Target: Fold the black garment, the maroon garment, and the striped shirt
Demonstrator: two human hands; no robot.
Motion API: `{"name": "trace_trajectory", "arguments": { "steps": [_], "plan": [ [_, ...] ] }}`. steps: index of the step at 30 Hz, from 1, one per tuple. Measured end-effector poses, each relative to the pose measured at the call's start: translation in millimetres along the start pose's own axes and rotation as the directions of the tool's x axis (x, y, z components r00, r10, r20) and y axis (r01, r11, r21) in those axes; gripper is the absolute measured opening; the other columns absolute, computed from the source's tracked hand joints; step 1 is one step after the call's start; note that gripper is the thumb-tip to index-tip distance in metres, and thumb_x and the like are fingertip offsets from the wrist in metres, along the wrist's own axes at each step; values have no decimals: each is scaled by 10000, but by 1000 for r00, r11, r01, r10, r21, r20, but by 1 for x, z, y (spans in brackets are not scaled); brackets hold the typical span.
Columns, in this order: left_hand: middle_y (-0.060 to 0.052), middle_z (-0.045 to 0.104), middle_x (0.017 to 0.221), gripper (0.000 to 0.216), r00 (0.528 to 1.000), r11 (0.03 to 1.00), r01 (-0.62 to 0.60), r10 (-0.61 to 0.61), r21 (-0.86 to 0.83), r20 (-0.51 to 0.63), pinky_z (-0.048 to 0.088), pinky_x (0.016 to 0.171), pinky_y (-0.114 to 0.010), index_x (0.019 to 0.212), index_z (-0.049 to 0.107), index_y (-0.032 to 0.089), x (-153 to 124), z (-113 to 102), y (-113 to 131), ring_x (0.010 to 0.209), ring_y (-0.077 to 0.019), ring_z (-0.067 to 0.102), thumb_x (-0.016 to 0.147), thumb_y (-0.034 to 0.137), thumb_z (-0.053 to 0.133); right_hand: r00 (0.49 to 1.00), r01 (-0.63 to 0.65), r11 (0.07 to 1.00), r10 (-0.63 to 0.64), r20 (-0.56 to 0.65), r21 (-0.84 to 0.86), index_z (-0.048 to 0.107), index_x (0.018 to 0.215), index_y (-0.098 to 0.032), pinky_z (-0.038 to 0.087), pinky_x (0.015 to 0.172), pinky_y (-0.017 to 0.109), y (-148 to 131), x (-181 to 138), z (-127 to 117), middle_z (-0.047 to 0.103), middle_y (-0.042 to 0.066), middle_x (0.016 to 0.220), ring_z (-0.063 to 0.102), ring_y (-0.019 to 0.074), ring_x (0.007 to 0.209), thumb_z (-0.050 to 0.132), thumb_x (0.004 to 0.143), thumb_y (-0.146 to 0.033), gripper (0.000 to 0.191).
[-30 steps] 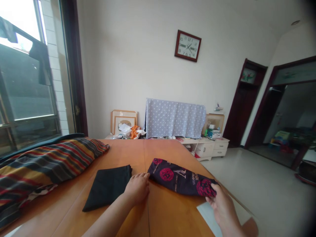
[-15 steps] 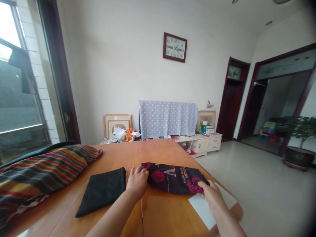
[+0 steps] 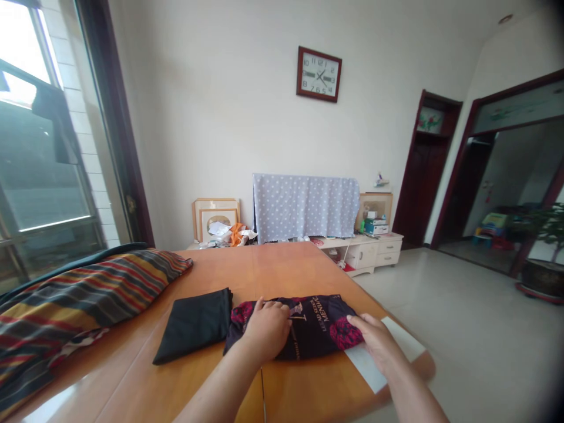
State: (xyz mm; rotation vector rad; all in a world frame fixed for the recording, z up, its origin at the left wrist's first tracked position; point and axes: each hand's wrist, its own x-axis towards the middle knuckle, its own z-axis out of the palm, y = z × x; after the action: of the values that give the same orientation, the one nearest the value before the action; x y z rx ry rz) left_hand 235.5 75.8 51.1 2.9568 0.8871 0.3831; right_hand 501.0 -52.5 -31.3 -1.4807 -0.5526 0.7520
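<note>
Dark printed cloth (image 3: 315, 325): folded into a flat bundle, navy-black with round red motifs and pale lettering, lying on the bench toward its near edge, between the two hands.

Left hand (image 3: 267, 330): open and palm down on the left part of the bundle, fingers pressed flat, not gripping any fold.

Right hand (image 3: 371, 342): open, apart from the left hand, fingertips on the bundle's right end beside a red motif, palm above a white sheet.

White sheet (image 3: 365, 367): paper or card, lying flat at the bench's near right edge, partly under the right hand and just touching the bundle's right end.

Black cloth (image 3: 192, 326): neatly folded into a flat square, just left of the bundle, with the left hand near its right edge.

Striped cushion (image 3: 83, 299): long and soft, in red, yellow and dark bands, lying along the left side of the bench, well apart from both hands.

Bench (image 3: 282, 264): orange-brown wood with a thin seam running away from the person.

Beyond the bench: a low cream cabinet (image 3: 365, 254) stands against the wall, with a polka-dot cloth (image 3: 305, 207) hanging behind it and picture frames (image 3: 215, 220) leaning nearby.
</note>
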Motion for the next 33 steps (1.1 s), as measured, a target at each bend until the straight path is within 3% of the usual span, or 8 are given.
{"name": "trace_trajectory", "arguments": {
  "steps": [3, 7, 13, 17, 21, 26, 29, 33],
  "plan": [
    [-80, 580, 1391, 423, 997, 992, -67, 70, -103, 20, 233, 1153, -533, 1285, 596, 267, 32, 33, 20, 1336, -278, 461, 959, 338, 335, 1000, 17, 999, -17, -17, 46, 645, 807, -202, 504, 686, 285, 6, 3, 0, 726, 12, 733, 688, 221, 784, 750, 659, -439, 298],
    [-62, 342, 1589, 582, 993, 986, -19, 38, -168, 110, 187, 1159, -610, 1473, 428, 285, 57, 68, 25, 1473, -317, 250, 967, 530, 280, 1000, -9, 992, 10, -9, 128, 585, 726, -213, 474, 641, 261, 5, -1, -2, 703, -16, 709, 655, 185, 707, 756, 653, -402, 265],
    [-68, 284, 1614, 759, 978, 985, -7, 43, -175, 205, 135, 1165, -637, 1526, 343, 300, 69, 76, 15, 1491, -331, 195, 908, 720, 217, 1000, -18, 944, 15, 13, 330, 596, 742, -193, 492, 662, 303, 0, -6, 1, 695, 12, 729, 644, 197, 703, 797, 600, -353, 293],
    [-68, 287, 1612, 805, 984, 986, 4, 26, -164, 179, 131, 1156, -654, 1524, 345, 323, 68, 76, 19, 1491, -338, 188, 875, 775, 193, 998, 47, 935, -33, -47, 352, 630, 832, -194, 493, 675, 292, 1, -3, 4, 673, -12, 711, 632, 187, 711, 787, 575, -311, 323],
    [-72, 307, 1603, 837, 985, 988, 18, 8, -152, 170, 108, 1129, -706, 1520, 340, 355, 68, 77, 23, 1484, -367, 189, 826, 817, 262, 981, 184, 964, -168, -96, 194, 618, 1007, -213, 502, 768, 294, -8, -11, 19, 715, 13, 910, 658, 209, 877, 713, 651, -301, 379],
    [-75, 296, 1607, 808, 981, 988, 27, 3, -152, 195, 85, 1121, -724, 1522, 336, 340, 70, 77, 21, 1486, -373, 178, 824, 745, 375, 928, 373, 914, -362, 93, -160, 573, 1109, -233, 409, 1057, 384, -17, -30, 64, 596, 78, 1357, 532, 244, 1275, 570, 732, -209, 378],
    [-71, 297, 1608, 781, 975, 987, 13, 24, -163, 222, 93, 1143, -694, 1515, 354, 319, 67, 75, 15, 1487, -370, 179, 814, 640, 479, 911, 413, 834, -382, 157, -366, 565, 1137, -236, 394, 1081, 399, -14, -37, 88, 590, 90, 1358, 521, 241, 1293, 515, 733, -156, 415],
    [-69, 346, 1586, 708, 988, 979, 5, 27, -202, 154, 131, 1151, -675, 1478, 407, 313, 55, 66, 0, 1471, -370, 230, 835, 598, 485, 892, 445, 714, -411, 191, -541, 550, 1197, -212, 420, 1059, 381, -15, -45, 101, 633, 117, 1278, 560, 246, 1247, 471, 759, -113, 456]
  ]
}}
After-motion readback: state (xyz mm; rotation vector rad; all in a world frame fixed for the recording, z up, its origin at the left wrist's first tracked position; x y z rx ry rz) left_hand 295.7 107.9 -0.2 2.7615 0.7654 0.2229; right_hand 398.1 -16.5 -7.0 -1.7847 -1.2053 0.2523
